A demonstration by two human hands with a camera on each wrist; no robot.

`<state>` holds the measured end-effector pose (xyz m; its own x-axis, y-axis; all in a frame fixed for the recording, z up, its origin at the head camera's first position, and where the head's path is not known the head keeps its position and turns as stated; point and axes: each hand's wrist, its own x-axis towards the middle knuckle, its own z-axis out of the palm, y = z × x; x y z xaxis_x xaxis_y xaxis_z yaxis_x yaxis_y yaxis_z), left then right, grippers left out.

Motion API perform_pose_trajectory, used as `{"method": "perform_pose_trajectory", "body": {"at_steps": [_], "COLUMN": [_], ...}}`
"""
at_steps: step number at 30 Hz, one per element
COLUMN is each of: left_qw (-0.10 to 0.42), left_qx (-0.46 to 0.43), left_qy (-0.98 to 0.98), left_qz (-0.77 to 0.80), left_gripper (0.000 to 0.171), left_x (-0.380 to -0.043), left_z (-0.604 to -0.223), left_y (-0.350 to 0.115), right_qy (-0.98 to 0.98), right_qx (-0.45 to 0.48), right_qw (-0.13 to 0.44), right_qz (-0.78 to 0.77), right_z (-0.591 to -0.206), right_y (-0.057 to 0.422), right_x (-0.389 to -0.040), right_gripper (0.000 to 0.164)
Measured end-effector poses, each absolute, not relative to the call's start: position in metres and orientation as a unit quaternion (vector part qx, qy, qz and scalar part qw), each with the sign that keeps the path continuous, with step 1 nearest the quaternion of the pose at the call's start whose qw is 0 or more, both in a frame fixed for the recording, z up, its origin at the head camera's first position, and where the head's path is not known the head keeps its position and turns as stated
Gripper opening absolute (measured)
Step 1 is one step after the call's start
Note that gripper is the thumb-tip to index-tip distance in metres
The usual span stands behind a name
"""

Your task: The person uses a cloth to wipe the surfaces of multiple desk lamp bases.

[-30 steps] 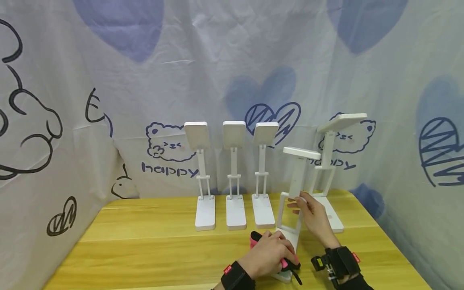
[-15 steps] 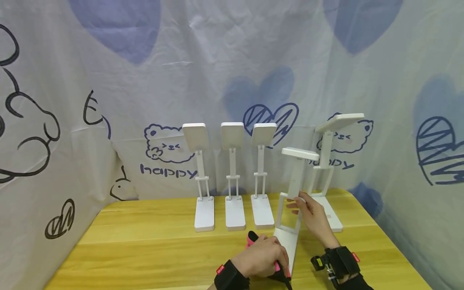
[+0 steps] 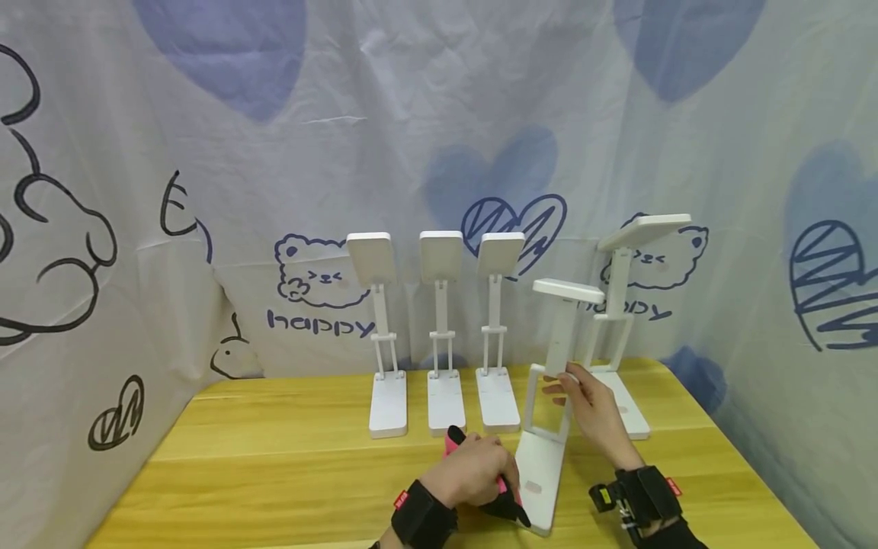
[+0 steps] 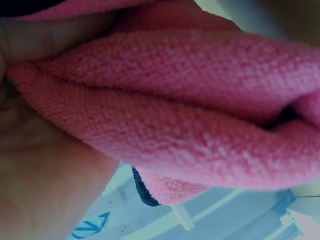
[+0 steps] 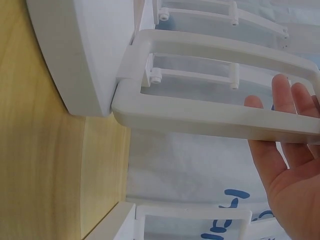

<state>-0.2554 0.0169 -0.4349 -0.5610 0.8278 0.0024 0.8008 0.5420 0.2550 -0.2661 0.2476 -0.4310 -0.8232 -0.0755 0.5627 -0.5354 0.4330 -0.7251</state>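
My left hand (image 3: 473, 471) grips a bunched pink cloth (image 4: 190, 100) with black edging, held against the left edge of a white base in the head view. That base belongs to a white folding phone stand (image 3: 542, 473), raised on its frame arm with its top plate nearly level. The fingers of my right hand (image 3: 595, 408) reach round one side bar of the frame, thumb on the other side, as the right wrist view also shows. A small greyish pad shows on the base. The cloth hides part of my left fingers.
Three similar white stands (image 3: 388, 404) line the back of the wooden table (image 3: 288, 457), plates tilted up. Another stand (image 3: 620, 396) is behind my right hand, near the right edge. A printed white curtain (image 3: 384, 152) hangs close behind.
My left hand with the cloth has moved left and slightly up, off the top of the base to its left edge, uncovering the base's surface. My right hand has stayed put.
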Motion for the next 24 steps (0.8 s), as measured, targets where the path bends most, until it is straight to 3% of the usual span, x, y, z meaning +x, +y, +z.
{"method": "perform_pose_trajectory", "body": {"at_steps": [10,17,24], "left_qw": [0.028,-0.008,-0.077], "left_qx": [0.421,0.398,0.37], "left_qy": [0.896,0.912,0.923], "left_qz": [0.135,0.101,0.063], "left_gripper": [0.037,0.039,0.034], "left_x": [-0.267,-0.269,-0.267], "left_z": [-0.446,-0.451,-0.46], "left_y": [0.01,0.018,0.028], "right_qy": [-0.801,-0.816,-0.821], "right_qx": [0.231,0.186,0.159], "right_qw": [0.267,0.253,0.229], "right_qz": [0.484,0.486,0.498], "right_z": [-0.511,-0.457,-0.446], "right_y": [0.282,0.26,0.25], "right_x": [-0.323,-0.286,-0.28], "right_gripper": [0.032,0.033,0.027]}}
